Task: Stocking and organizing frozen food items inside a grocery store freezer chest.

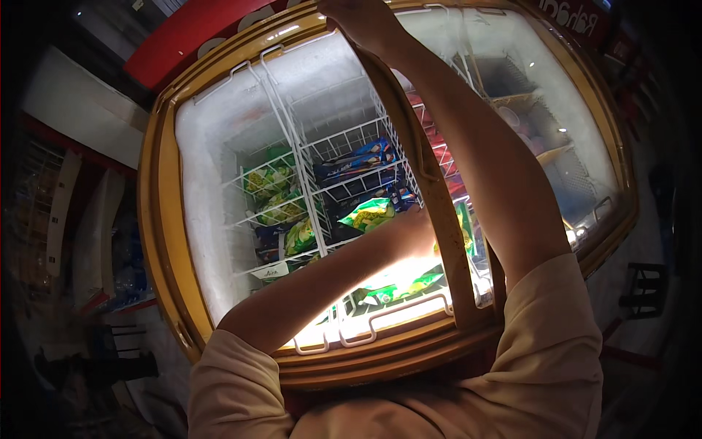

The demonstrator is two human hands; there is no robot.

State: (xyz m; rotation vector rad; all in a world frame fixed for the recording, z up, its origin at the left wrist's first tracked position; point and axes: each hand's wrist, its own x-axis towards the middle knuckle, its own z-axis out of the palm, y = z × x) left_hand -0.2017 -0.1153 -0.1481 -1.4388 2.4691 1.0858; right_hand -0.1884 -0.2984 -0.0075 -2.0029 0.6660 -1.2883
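Observation:
My left hand [419,224] reaches down into a chest freezer with a brown rim [378,365]. Its fingers are partly hidden by the brown frame of a sliding glass lid [447,247]. Beside the hand, a green ice cream packet [368,214] lies on dark blue packets in a white wire basket [351,184]. Another green packet [466,228] shows through the glass just right of the frame. My right hand [356,22] is at the far rim, by the top end of the lid frame, and is partly cut off by the picture's edge; its grip is unclear.
Green packets [271,184] fill part of the left basket column. Blue packets [362,159] lie farther back. Frost [197,181] coats the freezer walls. Red packets [430,131] and a cardboard divider [510,101] sit under the right glass. Shelves [46,214] stand at left, a dark stool [644,291] at right.

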